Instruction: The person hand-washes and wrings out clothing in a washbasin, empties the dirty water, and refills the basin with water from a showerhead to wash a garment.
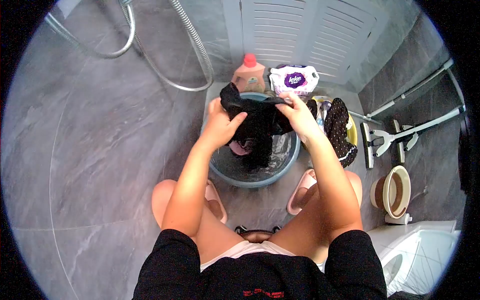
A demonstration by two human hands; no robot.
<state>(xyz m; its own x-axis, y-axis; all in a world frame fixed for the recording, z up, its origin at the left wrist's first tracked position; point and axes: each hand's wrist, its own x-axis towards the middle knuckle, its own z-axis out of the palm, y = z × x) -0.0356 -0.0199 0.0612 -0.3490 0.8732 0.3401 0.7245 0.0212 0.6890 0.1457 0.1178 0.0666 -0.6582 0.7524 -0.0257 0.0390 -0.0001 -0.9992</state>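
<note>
A black garment (255, 125) hangs stretched between my hands over a blue basin (256, 183) of water. My left hand (220, 122) grips its left side, thumb on top. Its upper right edge is pinched by my right hand (297, 114). The lower part of the cloth droops into the basin, and whether it touches the water everywhere I cannot tell. Something pink (240, 147) shows in the basin beside the cloth. What kind of garment it is does not show.
Behind the basin stand a pink detergent bottle (248, 76) and a wipes pack (294, 80). At right, a yellow basin (353, 131) holds a dotted dark cloth (339, 131). Further right are a mop (385, 142) and a beige bucket (396, 192). A shower hose (200, 45) hangs at upper left.
</note>
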